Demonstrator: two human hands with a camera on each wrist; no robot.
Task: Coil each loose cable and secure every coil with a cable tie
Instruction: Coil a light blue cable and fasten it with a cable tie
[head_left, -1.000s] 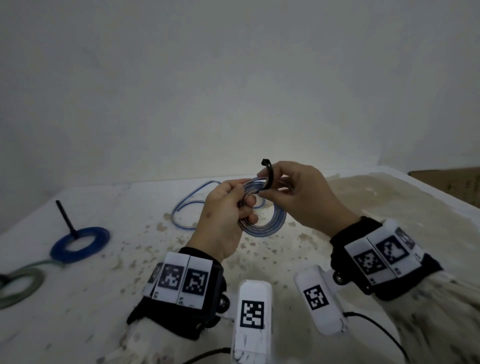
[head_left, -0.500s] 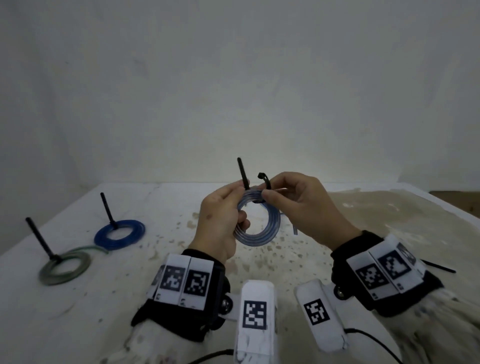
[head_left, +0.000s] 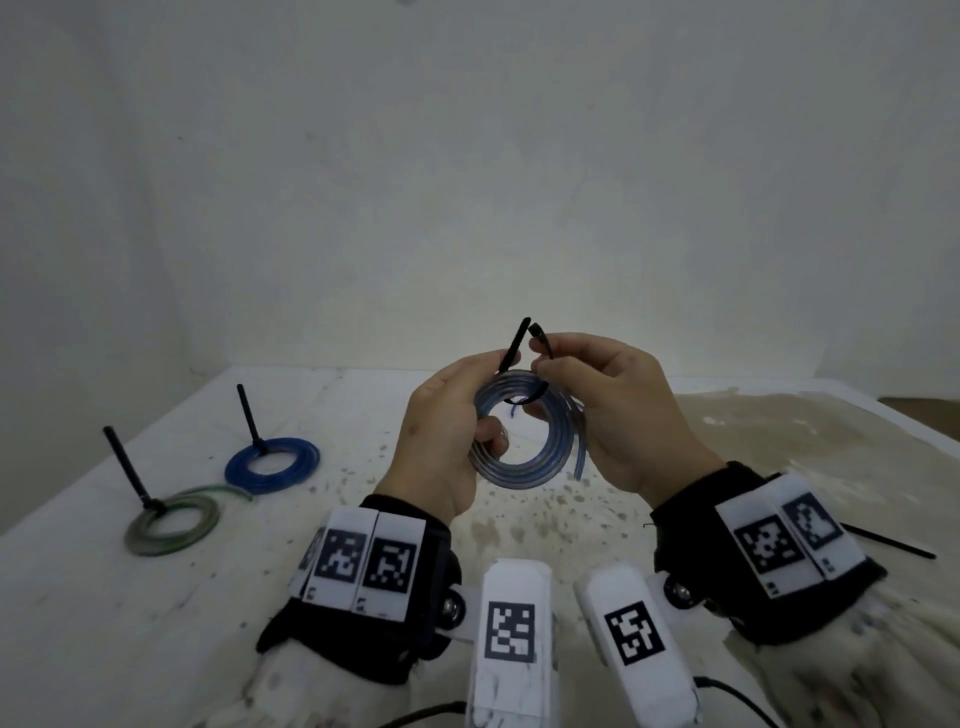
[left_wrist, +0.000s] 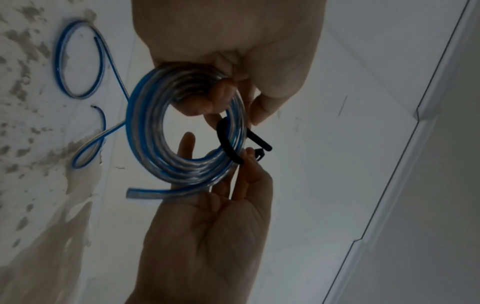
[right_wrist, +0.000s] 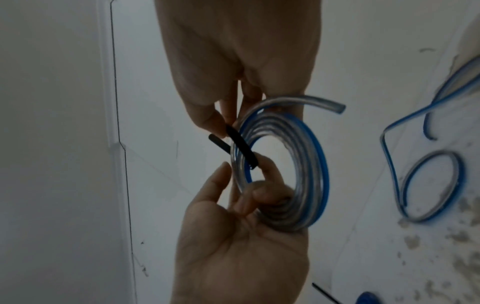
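Note:
I hold a clear-and-blue cable coil (head_left: 524, 467) in the air between both hands. My left hand (head_left: 467, 410) grips the coil's left side, with one finger hooked through the ring. A black cable tie (head_left: 514, 345) loops around the top of the coil, and its tail stands up by my left thumb. My right hand (head_left: 550, 374) pinches the tie's head end, so the two ends nearly meet. The left wrist view shows the tie (left_wrist: 226, 142) curving round the coil (left_wrist: 155, 131). The right wrist view shows my right hand (right_wrist: 223, 123) on the tie (right_wrist: 241, 146).
On the white stained table (head_left: 156, 623), a tied blue coil (head_left: 272, 462) and a tied green coil (head_left: 171, 525) lie at the left, their tie tails upright. A loose blue cable (left_wrist: 78, 61) lies beyond my hands. A spare black tie (head_left: 888, 543) lies at the right.
The tie's tail has come up round the coil and now stands beside the head end. The coil sits higher and more face-on between my hands.

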